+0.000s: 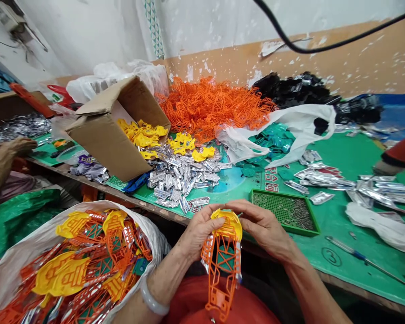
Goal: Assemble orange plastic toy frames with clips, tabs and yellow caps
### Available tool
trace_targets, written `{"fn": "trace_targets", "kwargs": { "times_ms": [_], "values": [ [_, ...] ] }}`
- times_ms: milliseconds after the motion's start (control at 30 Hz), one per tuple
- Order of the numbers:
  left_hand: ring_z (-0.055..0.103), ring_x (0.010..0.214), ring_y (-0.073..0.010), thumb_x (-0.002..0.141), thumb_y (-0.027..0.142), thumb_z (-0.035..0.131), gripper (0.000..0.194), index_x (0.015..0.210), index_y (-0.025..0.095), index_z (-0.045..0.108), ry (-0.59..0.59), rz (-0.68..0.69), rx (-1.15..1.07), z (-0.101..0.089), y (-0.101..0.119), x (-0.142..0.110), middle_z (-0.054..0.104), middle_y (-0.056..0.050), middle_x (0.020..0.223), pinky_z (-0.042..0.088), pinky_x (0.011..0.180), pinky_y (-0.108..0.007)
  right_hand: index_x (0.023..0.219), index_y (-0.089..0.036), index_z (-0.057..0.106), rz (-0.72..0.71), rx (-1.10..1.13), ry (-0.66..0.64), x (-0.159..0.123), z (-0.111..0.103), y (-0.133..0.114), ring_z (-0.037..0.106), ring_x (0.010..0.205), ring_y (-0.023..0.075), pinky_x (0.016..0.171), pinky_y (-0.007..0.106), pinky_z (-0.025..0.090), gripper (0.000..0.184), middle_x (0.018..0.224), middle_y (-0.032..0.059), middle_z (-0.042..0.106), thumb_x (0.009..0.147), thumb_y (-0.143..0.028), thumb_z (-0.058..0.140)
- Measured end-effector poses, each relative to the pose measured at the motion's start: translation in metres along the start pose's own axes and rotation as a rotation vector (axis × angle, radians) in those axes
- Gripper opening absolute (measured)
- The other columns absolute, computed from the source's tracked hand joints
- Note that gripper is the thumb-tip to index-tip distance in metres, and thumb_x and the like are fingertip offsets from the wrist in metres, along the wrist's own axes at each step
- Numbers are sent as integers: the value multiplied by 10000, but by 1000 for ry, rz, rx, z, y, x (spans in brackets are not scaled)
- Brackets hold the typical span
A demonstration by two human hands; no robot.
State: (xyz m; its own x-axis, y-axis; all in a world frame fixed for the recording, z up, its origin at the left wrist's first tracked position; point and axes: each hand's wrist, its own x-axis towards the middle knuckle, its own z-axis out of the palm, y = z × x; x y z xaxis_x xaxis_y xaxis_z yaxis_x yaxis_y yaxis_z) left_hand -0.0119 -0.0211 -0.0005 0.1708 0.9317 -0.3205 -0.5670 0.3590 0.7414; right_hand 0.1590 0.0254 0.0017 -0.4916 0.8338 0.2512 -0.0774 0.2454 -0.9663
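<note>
My left hand [198, 228] grips the yellow end of an orange plastic lattice frame [224, 261], its thumb lying on the yellow plastic cover [232, 225]. On the cover's other side, the fingers of my right hand [261, 227] press against its edge. The frame hangs down over my lap, with silver strips along its sides. What kind of product it is, I cannot tell. To the left, a white sack [158, 229] holds several similar orange and yellow assemblies [62, 272].
On the green table [344, 252] are a screw tray [285, 211], silver pieces [178, 177], a screwdriver [364, 256] and a tilted cardboard box [111, 130] with yellow covers. Orange frames [212, 105] are heaped behind. Other people's arms [3, 166] show at both sides.
</note>
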Motion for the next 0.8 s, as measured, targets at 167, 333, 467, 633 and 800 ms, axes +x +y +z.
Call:
{"fn": "trace_targets", "kwargs": {
  "times_ms": [167, 333, 467, 633, 800],
  "values": [
    [646, 635, -111, 622, 221, 834, 499, 1061, 149, 608, -156, -76, -18, 11, 5, -2, 701, -24, 852, 500, 616, -201, 1069, -268, 734, 63, 79, -168, -3, -20, -17, 657, 883, 172, 778, 324, 550, 289, 1050, 53, 710, 804, -378, 707],
    [659, 677, -116, 641, 211, 824, 484, 1081, 146, 632, -250, -105, -44, 17, 3, -10, 690, -21, 852, 507, 636, -192, 1025, -283, 744, 47, 231, -195, -11, -23, -21, 650, 934, 173, 819, 332, 537, 267, 1012, 42, 689, 768, -353, 753],
    [659, 669, -115, 640, 214, 831, 478, 1074, 141, 646, -272, -119, -68, 19, 1, -12, 685, -21, 822, 511, 637, -188, 1056, -292, 736, -16, 258, -223, -17, -22, -16, 633, 1014, 204, 849, 372, 532, 347, 1088, 63, 665, 727, -389, 784],
    [640, 615, -106, 592, 203, 858, 497, 1043, 139, 659, -257, -203, -107, 21, -1, -13, 672, -5, 773, 499, 591, -179, 1039, -328, 739, -45, 230, -173, -20, -20, -13, 621, 872, 149, 765, 303, 529, 296, 1020, 30, 670, 746, -348, 775],
    [596, 541, -79, 628, 150, 829, 409, 1001, 125, 664, -236, -219, -119, 24, -1, -15, 648, 9, 723, 471, 529, -172, 1039, -333, 742, -34, 263, -151, -18, -15, -11, 554, 767, 105, 680, 232, 490, 304, 956, 9, 626, 741, -297, 787]
  ]
}}
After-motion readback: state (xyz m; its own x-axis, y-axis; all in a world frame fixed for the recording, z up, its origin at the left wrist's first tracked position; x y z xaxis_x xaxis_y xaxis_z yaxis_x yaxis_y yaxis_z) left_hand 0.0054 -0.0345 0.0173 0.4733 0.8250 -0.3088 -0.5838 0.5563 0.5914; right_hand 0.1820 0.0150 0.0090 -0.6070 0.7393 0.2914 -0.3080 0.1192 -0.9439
